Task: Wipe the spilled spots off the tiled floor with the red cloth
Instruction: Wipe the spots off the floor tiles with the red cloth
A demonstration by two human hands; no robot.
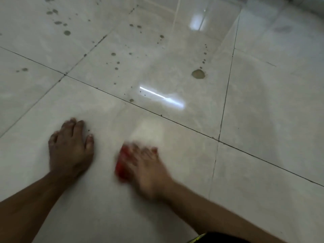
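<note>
Head view: no legible writing.

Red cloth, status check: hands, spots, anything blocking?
Right hand on red cloth, blurred, low on the floor. Left hand flat, bracing. Spots remain ahead, biggest spot untouched. Nothing blocking.
</note>
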